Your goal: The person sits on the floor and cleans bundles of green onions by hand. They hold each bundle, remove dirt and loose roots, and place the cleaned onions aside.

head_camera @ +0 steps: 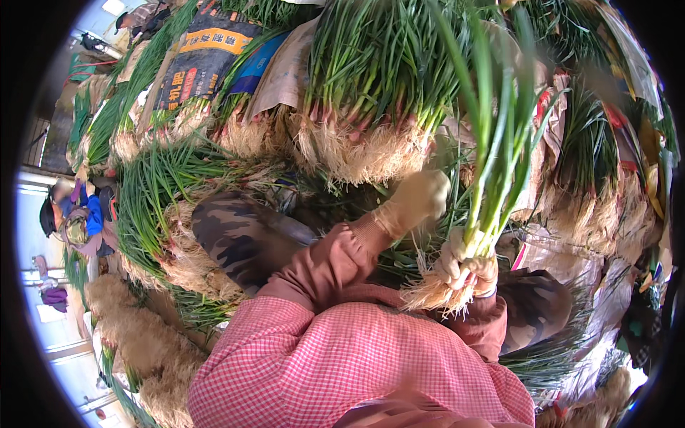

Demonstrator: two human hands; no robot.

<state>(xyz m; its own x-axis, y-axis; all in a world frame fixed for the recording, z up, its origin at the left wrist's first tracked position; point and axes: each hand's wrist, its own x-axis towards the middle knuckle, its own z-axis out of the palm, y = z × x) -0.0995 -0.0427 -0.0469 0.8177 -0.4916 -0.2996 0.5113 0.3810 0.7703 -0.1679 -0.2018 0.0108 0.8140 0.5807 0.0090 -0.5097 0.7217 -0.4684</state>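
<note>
My right hand (471,270), in a pale glove, is closed around a bunch of green onions (484,214) just above its roots. The long green leaves point up and away from me, and the pale stringy roots hang toward my lap. My left hand (420,200), gloved too, is held up to the left of the bunch, apart from it. It is blurred and looks curled, and whether it holds anything is unclear. A large bundle of green onions (385,69) with reddish stem bases and matted roots lies beyond my left hand.
More rooted onions (155,208) are heaped at the left, near my camouflage-clad knee. A printed dark sack (206,59) and a blue sack (259,61) cover bundles at the upper left. More bundles (586,155) lie at right. Other people (80,219) are at the far left.
</note>
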